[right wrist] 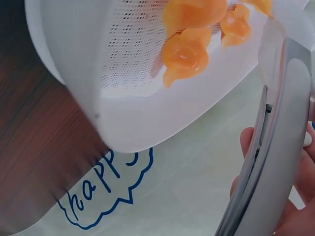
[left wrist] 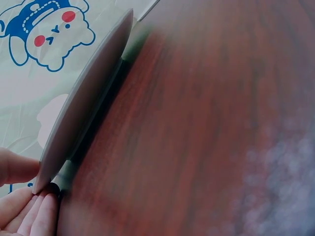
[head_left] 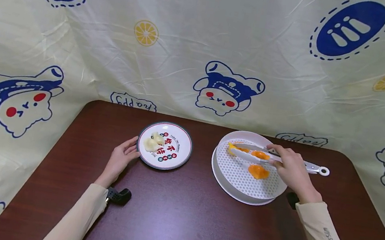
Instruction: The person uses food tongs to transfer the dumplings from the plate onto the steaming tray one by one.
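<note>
With the surface (head_left: 170,223) nearest, we would do well to keep the plate (head_left: 181,154) level while our left hand (head_left: 122,158) pinches its left rim, pale pieces (head_left: 153,143) on it. Our right hand (head_left: 290,170) holds the tongs (head_left: 247,156) inside the strainer (head_left: 241,178), above soft orange pieces (head_left: 258,171); squeezing gently should avoid tearing them. Whether the far tips grip any, we cannot tell.
</note>
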`<state>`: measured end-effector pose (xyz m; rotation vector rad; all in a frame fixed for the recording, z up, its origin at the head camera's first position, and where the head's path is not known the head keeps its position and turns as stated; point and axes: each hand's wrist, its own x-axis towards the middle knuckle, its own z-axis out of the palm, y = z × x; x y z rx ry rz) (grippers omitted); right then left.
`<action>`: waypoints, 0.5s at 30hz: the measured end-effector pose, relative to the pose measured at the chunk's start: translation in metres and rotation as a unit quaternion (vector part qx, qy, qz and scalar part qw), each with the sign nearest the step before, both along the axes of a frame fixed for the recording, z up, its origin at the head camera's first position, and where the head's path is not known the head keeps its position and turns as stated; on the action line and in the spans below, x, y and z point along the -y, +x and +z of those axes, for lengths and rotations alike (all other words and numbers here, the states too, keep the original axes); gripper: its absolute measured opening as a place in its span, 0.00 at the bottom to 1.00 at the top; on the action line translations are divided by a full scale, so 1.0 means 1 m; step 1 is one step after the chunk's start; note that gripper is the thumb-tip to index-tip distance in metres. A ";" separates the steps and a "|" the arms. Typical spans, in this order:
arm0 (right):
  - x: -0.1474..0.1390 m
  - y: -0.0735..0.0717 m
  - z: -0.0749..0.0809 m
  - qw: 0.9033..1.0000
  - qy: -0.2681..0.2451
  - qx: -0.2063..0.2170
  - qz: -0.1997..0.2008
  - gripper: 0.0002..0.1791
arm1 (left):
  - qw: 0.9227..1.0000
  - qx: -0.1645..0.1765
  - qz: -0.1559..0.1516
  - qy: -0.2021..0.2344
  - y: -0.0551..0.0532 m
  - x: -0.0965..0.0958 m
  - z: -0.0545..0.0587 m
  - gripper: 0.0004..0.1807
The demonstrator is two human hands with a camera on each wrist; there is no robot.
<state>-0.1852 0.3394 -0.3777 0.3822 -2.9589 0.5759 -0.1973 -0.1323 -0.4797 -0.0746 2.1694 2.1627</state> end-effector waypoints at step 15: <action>0.007 -0.002 0.000 0.999 0.006 0.033 -0.003 0.25 | 1.000 0.001 0.000 -0.006 0.002 0.000 0.002 0.33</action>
